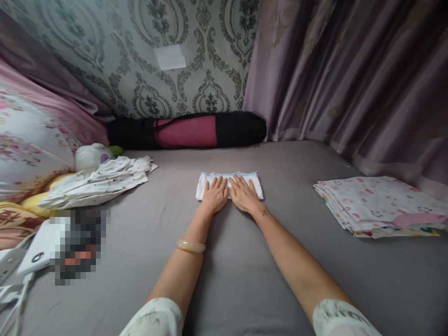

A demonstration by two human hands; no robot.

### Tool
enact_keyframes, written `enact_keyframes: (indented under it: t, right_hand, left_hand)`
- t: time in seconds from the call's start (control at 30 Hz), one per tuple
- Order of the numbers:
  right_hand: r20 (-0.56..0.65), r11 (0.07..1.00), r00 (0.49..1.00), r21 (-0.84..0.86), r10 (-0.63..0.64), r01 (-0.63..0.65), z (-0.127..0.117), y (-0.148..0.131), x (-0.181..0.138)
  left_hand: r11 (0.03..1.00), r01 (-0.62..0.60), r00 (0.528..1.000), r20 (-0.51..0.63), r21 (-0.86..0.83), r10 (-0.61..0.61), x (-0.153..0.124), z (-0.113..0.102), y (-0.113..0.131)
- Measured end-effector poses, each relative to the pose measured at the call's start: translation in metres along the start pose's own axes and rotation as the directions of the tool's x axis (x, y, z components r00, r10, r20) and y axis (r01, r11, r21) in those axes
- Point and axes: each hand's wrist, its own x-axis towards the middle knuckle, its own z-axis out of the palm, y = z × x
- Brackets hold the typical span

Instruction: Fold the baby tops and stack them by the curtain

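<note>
1. Grey bedsheet [231,261] spreads beneath everything listed below.
2. Black-and-pink carry bag [189,132] lies along its far edge.
3. Folded printed cloths [378,200] sit stacked at right.
4. White folded cloth with blue edging [259,187] lies mid-bed.
5. Left hand [216,196] and right hand [243,193] press flat on it, fingers slightly spread, side by side.
6. Pale bangle [191,246] encircles the left forearm.

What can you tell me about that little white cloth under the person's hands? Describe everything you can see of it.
The white cloth looks like soft, thin fabric, folded into a neat oblong, with light blue along its far edge. It lies flat on the grey sheet, its long sides running left to right. The left hand and right hand rest palm down on it, side by side, hiding much of its middle. Any print is too small to make out.
</note>
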Motion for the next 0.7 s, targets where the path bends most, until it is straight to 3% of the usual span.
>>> enact_keyframes:
  t: [0.13, 0.3, 0.47, 0.7]
  right_hand:
    - [0.016, 1.0, 1.0, -0.003, 0.009, -0.009, -0.004, -0.003, 0.001]
    - [-0.031, 0.998, 0.998, -0.009, -0.055, 0.055, -0.008, -0.023, 0.01]
    - [-0.02, 0.997, 0.997, -0.029, -0.078, 0.078, 0.002, -0.038, 0.018]
    - [-0.037, 0.997, 0.997, -0.025, -0.069, 0.068, 0.01, -0.037, 0.019]
  left_hand:
    - [0.996, 0.007, 1.0, -0.012, -0.09, -0.008, 0.002, -0.008, -0.003]
    - [0.984, 0.092, 0.968, -0.22, -0.15, -0.124, 0.005, -0.018, -0.022]
    - [0.967, 0.169, 0.961, -0.185, -0.189, -0.204, 0.003, -0.016, -0.044]
    - [0.94, 0.133, 0.948, -0.235, -0.315, -0.213, 0.006, -0.005, -0.053]
